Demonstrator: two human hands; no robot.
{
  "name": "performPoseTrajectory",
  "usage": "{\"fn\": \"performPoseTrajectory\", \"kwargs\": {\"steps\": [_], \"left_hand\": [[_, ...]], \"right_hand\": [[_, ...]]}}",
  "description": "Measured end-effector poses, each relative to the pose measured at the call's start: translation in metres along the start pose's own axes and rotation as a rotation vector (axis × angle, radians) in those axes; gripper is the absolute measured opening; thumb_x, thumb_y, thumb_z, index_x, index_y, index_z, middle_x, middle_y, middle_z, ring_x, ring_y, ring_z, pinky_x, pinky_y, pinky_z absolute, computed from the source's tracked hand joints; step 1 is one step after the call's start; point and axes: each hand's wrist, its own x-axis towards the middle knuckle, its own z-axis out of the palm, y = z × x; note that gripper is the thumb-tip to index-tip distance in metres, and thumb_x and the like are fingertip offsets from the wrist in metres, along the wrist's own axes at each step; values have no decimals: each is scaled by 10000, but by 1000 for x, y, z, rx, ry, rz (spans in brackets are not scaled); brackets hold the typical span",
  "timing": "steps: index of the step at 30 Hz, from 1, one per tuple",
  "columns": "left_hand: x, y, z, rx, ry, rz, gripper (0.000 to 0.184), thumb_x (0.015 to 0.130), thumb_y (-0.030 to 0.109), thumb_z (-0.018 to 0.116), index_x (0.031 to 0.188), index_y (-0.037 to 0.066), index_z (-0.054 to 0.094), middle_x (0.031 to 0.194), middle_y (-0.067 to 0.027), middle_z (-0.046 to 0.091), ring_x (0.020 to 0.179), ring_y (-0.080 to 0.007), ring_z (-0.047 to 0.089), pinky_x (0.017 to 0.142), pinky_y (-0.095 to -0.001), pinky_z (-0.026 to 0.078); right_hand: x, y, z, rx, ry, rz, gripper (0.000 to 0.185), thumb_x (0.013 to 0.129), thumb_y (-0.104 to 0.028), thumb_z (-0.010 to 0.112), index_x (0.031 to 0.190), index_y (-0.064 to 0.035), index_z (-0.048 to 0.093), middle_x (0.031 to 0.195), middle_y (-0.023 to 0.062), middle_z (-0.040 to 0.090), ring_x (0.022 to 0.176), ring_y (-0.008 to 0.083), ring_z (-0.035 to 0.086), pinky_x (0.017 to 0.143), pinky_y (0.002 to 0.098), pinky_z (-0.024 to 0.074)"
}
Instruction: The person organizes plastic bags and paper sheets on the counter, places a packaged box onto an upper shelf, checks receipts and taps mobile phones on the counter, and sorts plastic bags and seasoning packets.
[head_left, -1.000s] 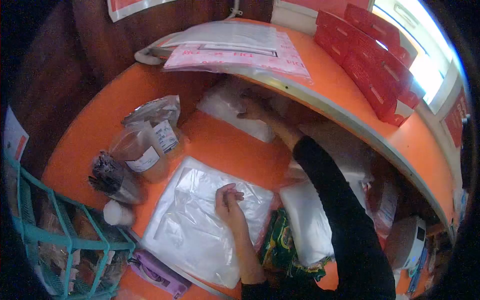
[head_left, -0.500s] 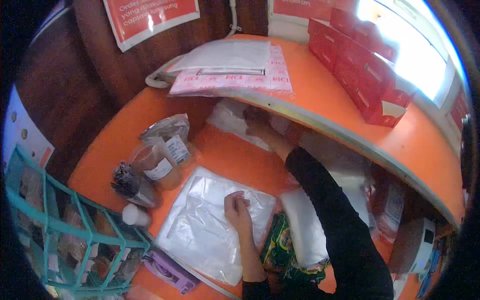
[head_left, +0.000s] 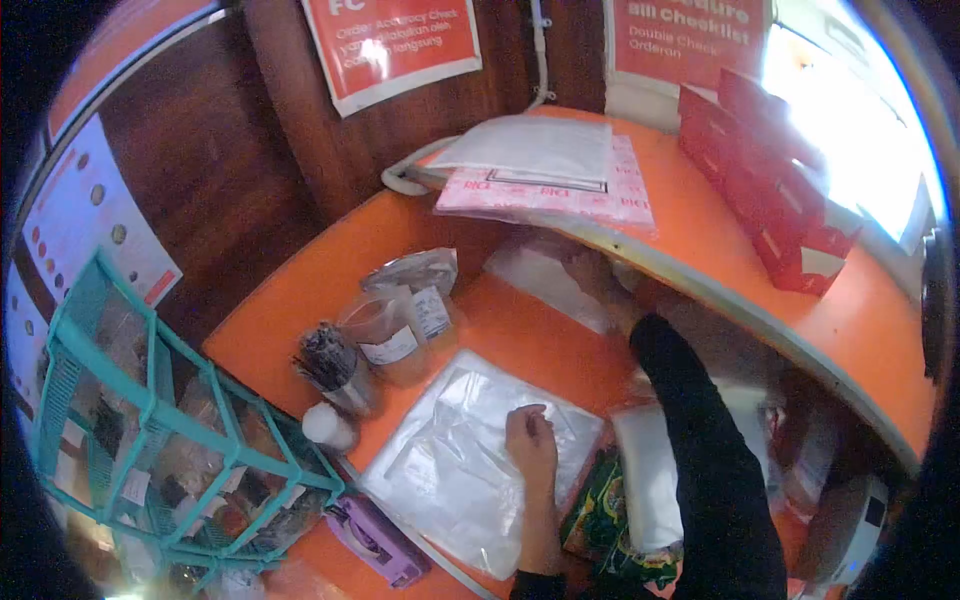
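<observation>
My left hand (head_left: 531, 445) is above a stack of clear plastic bags (head_left: 450, 480) on the orange counter, fingers curled in, with nothing visible in them. Under the raised shelf, my right hand (head_left: 597, 280) reaches to a pile of thin, whitish plastic sheets or bags (head_left: 545, 275). Shade and blur hide its fingers, so whether it grips them is unclear. Beside my left wrist lies a green printed packet (head_left: 598, 505), and a thick bundle of clear plastic (head_left: 648, 480) sits beside it, partly behind my right sleeve.
Left of the bags stand a teal basket rack (head_left: 150, 420), a white cup (head_left: 328, 428), a container of dark-wrapped sticks (head_left: 335, 370) and a labelled tub (head_left: 385, 335). A purple box (head_left: 380, 545) lies in front. The shelf edge (head_left: 700, 285) overhangs my right arm; red boxes (head_left: 765, 185) stand on it.
The view has swung left and up, so everything sits further right and lower. My right hand remains under the shelf and my left hand stays over the bags, fingers still curled.
</observation>
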Motion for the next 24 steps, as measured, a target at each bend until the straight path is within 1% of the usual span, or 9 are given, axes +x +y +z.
{"fn": "performPoseTrajectory", "kwargs": {"steps": [5,10,12,13,14,16,18,21,24], "left_hand": [[-4,15,-4,-44,23,-55,116,781,-14,503,849,17,592,750,-110,550,651,-226,574,608,-339,468],[4,5,3,246,126,138,77,790,75,536,795,8,573,756,-170,546,713,-341,531,650,-432,435],[0,0,5,309,-11,72,104,798,75,507,808,-16,556,806,-211,543,778,-385,500,728,-477,404],[-1,-3,8,331,-7,271,114,795,64,494,845,-21,552,839,-215,539,837,-391,491,757,-485,389],[2,-11,7,232,-175,266,159,796,66,475,902,-21,556,892,-218,546,880,-392,484,793,-478,389],[13,-39,10,545,-464,385,196,810,100,478,940,-16,567,944,-220,551,890,-391,487,826,-459,400],[-2,18,-4,399,-541,-74,203,851,132,476,963,-6,574,983,-209,556,900,-370,501,841,-433,411],[-44,78,-42,234,-474,-143,185,885,154,492,939,8,592,943,-178,572,894,-335,520,822,-408,427],[-124,136,-76,112,-344,123,156,894,135,509,932,9,592,901,-149,568,872,-300,533,780,-378,432]], "right_hand": [[-50,58,-92,3,-274,-30,414,888,-309,498,1219,-61,516,1173,178,554,1104,344,501,962,462,378],[-117,105,-190,-49,-433,11,477,873,-355,514,1253,-68,490,1206,182,533,1149,333,471,990,447,354],[-147,116,-216,-72,-511,27,503,867,-373,521,1267,-71,479,1219,184,524,1167,328,458,1000,442,345],[-162,118,-228,-81,-550,32,517,864,-382,524,1274,-72,474,1226,185,520,1176,326,452,1006,439,340],[-173,116,-240,-88,-573,32,530,861,-392,528,1281,-73,469,1233,185,516,1185,324,446,1011,436,335],[-188,108,-263,-121,-627,15,557,855,-410,534,1295,-76,458,1246,187,507,1203,319,434,1022,430,326],[-206,96,-281,-155,-682,7,585,849,-428,541,1309,-79,447,1259,189,499,1221,315,421,1033,424,316],[-246,71,-290,-46,-600,110,567,827,-393,546,1286,-72,462,1236,200,513,1194,330,446,995,436,349],[-273,17,-288,206,-335,339,521,798,-325,548,1242,-59,491,1192,215,540,1139,356,492,929,457,405]]}}
